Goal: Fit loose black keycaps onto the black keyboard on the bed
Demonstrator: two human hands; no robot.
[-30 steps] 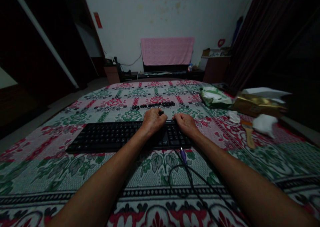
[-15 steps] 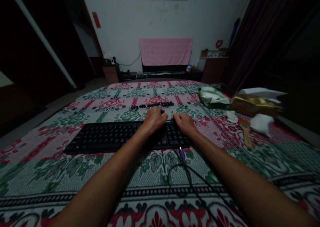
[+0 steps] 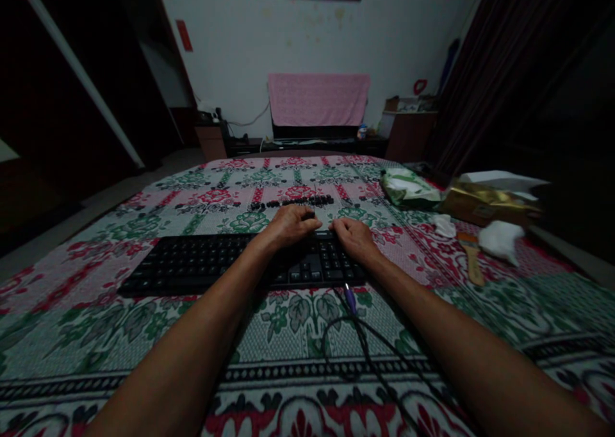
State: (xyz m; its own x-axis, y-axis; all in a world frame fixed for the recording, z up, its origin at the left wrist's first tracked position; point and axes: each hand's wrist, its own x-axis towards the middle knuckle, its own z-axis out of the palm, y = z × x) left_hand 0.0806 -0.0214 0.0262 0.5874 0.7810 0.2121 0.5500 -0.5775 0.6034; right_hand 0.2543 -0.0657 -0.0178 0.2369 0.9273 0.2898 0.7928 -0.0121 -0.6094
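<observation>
A black keyboard (image 3: 192, 264) lies on the patterned cloth, its right part under my hands. My left hand (image 3: 291, 225) is over the keyboard's far edge, right of its middle. Its fingers are curled, with a small black keycap (image 3: 309, 216) between thumb and fingers, partly hidden. Closed at the far right corner, my right hand (image 3: 354, 237) rests on the keyboard's edge, its fingertips hidden. Just beyond the keyboard runs a row of loose black keycaps (image 3: 293, 202). The black cable (image 3: 362, 341) with a purple plug (image 3: 350, 298) lies on the near side.
To the right are a green tissue pack (image 3: 410, 188), a gold box (image 3: 487, 203), crumpled white tissues (image 3: 502, 239) and a wooden-handled brush (image 3: 473, 261). The flowered cloth (image 3: 96, 309) covers the table. A pink towel (image 3: 319, 98) hangs by the far wall.
My left hand has shifted slightly left, and its thumb now stretches to the right. More keys show beneath it. My right hand stays in the same place.
</observation>
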